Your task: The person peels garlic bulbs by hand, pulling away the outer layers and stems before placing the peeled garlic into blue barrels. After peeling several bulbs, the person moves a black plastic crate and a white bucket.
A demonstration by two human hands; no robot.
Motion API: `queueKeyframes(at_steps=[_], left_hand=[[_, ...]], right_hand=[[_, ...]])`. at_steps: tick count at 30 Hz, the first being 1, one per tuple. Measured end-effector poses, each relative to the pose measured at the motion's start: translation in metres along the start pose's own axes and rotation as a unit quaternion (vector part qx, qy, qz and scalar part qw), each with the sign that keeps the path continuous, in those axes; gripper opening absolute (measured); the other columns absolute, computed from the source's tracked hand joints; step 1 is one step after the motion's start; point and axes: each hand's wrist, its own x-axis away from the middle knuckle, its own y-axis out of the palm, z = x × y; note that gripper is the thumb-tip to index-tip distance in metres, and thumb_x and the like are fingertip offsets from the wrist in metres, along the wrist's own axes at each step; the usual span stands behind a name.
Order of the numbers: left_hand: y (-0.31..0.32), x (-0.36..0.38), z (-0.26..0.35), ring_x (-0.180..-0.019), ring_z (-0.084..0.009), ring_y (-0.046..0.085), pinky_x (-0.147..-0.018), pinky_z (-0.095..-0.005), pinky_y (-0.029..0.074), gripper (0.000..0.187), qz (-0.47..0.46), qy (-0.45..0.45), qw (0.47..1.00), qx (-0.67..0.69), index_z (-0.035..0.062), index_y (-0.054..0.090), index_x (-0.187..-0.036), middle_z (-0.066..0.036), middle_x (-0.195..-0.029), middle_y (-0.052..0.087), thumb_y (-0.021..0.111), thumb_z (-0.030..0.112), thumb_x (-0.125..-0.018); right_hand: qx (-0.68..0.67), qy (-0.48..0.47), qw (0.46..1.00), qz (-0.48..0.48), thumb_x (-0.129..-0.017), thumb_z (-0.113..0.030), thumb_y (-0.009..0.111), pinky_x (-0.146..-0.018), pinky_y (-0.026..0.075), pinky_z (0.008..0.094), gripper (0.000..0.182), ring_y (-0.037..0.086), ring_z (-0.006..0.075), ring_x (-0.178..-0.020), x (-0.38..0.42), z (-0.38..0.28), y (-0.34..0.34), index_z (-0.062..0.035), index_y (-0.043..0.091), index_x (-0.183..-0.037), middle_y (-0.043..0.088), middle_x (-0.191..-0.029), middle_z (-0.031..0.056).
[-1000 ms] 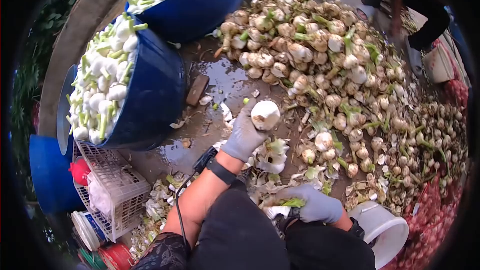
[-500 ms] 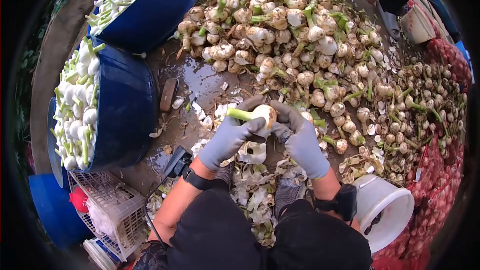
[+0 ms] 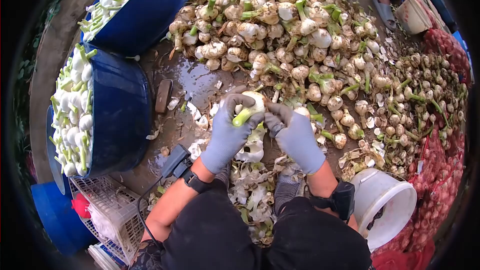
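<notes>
In grey work gloves, both my hands meet in front of me over the peelings. My left hand (image 3: 225, 132) is wrapped round a garlic bulb (image 3: 257, 101) with its cut green stem angled down toward me. Against the bulb's right edge, the fingers of my right hand (image 3: 295, 135) are closed in a pinch; what is between them is hidden. Whitish garlic skins (image 3: 252, 185) lie below, between my feet. Just beyond my hands rises a big heap of unpeeled, soil-stained garlic bulbs (image 3: 275, 30).
Blue tubs (image 3: 120, 105) piled with clean white garlic stand at left, above a white plastic crate (image 3: 122, 215). A white bucket (image 3: 382, 205) lies tilted at right, beside red mesh sacks (image 3: 435, 190). Smaller bulbs (image 3: 410, 105) spread behind it. Another person's slipper (image 3: 384, 12) shows top right.
The bulb has turned in my left hand: its stem pointed left and now slants down toward me. My right hand has shifted slightly left and down. The camera view has moved a little.
</notes>
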Motion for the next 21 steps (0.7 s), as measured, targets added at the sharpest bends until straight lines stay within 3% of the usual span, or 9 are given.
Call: queueKeyframes(at_steps=[2, 5, 9, 12, 14, 15, 19, 20, 21], left_hand=[[0.000, -0.001, -0.001, -0.115, -0.0203, 0.056, -0.095, -0.0320, 0.047, 0.036, -0.010, 0.018, 0.999, -0.028, 0.0047, 0.052, -0.107, -0.017, -0.131, 0.051, 0.077, 0.011, -0.082], [-0.001, 0.002, 0.005, -0.114, -0.0213, 0.057, -0.095, -0.0332, 0.047, 0.031, -0.023, 0.089, 0.981, -0.172, 0.0060, 0.055, -0.103, -0.018, -0.131, 0.053, 0.077, 0.014, -0.082], [0.002, 0.003, -0.003, -0.115, -0.0238, 0.057, -0.096, -0.0351, 0.047, 0.029, -0.027, 0.078, 0.989, -0.124, 0.0085, 0.057, -0.101, -0.018, -0.130, 0.054, 0.077, 0.019, -0.083], [-0.003, 0.005, 0.001, -0.119, -0.0251, 0.056, -0.099, -0.0364, 0.047, 0.029, -0.075, -0.033, 0.995, 0.056, 0.0082, 0.059, -0.106, -0.019, -0.135, 0.051, 0.076, 0.019, -0.084], [-0.012, 0.007, 0.008, -0.118, -0.0228, 0.058, -0.097, -0.0351, 0.049, 0.024, -0.117, -0.125, 0.932, 0.319, 0.0047, 0.064, -0.109, -0.019, -0.142, 0.047, 0.070, 0.016, -0.089], [-0.017, 0.009, 0.006, -0.123, -0.0252, 0.054, -0.104, -0.0375, 0.045, 0.026, -0.140, -0.112, 0.899, 0.400, 0.0028, 0.063, -0.116, -0.019, -0.145, 0.045, 0.064, 0.016, -0.093], [-0.032, 0.003, 0.007, -0.130, -0.0288, 0.048, -0.114, -0.0435, 0.035, 0.031, -0.034, -0.110, 0.833, 0.541, -0.0009, 0.056, -0.125, -0.017, -0.143, 0.047, 0.052, 0.017, -0.100], [-0.041, -0.001, 0.001, -0.130, -0.0290, 0.049, -0.114, -0.0446, 0.035, 0.033, -0.011, -0.110, 0.803, 0.585, -0.0012, 0.055, -0.126, -0.017, -0.142, 0.048, 0.052, 0.018, -0.100], [-0.050, -0.003, -0.005, -0.129, -0.0293, 0.050, -0.115, -0.0456, 0.035, 0.034, 0.007, -0.111, 0.770, 0.629, -0.0016, 0.054, -0.127, -0.016, -0.140, 0.050, 0.052, 0.018, -0.100]], right_hand=[[0.259, -0.072, 0.963, 0.012, -0.075, -0.014, 0.064, -0.065, 0.052, 0.0400, 0.017, 0.069, 0.0288, -0.075, 0.006, -0.014, 0.000, -0.0087, 0.062, -0.091, 0.067, -0.075, 0.0128], [0.406, -0.081, 0.910, -0.025, -0.076, -0.013, 0.062, -0.062, 0.052, 0.0407, 0.015, 0.069, 0.0286, -0.069, 0.007, -0.020, 0.005, -0.0096, 0.062, -0.090, 0.067, -0.074, 0.0112], [0.440, -0.094, 0.893, 0.016, -0.077, -0.013, 0.060, -0.058, 0.051, 0.0407, 0.012, 0.068, 0.0283, -0.064, 0.006, -0.020, 0.003, -0.0108, 0.061, -0.088, 0.067, -0.073, 0.0102], [0.382, -0.101, 0.917, 0.056, -0.078, -0.014, 0.059, -0.057, 0.051, 0.0395, 0.010, 0.068, 0.0282, -0.064, 0.002, -0.018, -0.017, -0.0112, 0.063, -0.086, 0.067, -0.072, 0.0104], [0.347, 0.013, 0.931, 0.116, -0.080, -0.017, 0.059, -0.060, 0.051, 0.0415, 0.013, 0.068, 0.0304, -0.066, -0.009, -0.004, -0.045, -0.0118, 0.067, -0.088, 0.068, -0.074, 0.0118], [0.375, 0.028, 0.919, 0.114, -0.081, -0.021, 0.059, -0.064, 0.052, 0.0441, 0.017, 0.068, 0.0338, -0.072, -0.010, 0.003, -0.055, -0.0128, 0.069, -0.093, 0.069, -0.080, 0.0142], [0.398, 0.114, 0.902, 0.119, -0.083, -0.023, 0.060, -0.072, 0.052, 0.0484, 0.021, 0.066, 0.0402, -0.081, 0.014, 0.039, -0.077, -0.0125, 0.070, -0.099, 0.068, -0.084, 0.0196], [0.393, 0.166, 0.900, 0.088, -0.081, -0.023, 0.061, -0.071, 0.053, 0.0479, 0.021, 0.066, 0.0399, -0.081, 0.020, 0.048, -0.084, -0.0121, 0.070, -0.097, 0.068, -0.084, 0.0201], [0.385, 0.112, 0.916, 0.002, -0.080, -0.022, 0.062, -0.071, 0.053, 0.0480, 0.021, 0.067, 0.0395, -0.081, 0.030, 0.066, -0.083, -0.0121, 0.070, -0.096, 0.069, -0.085, 0.0201]])
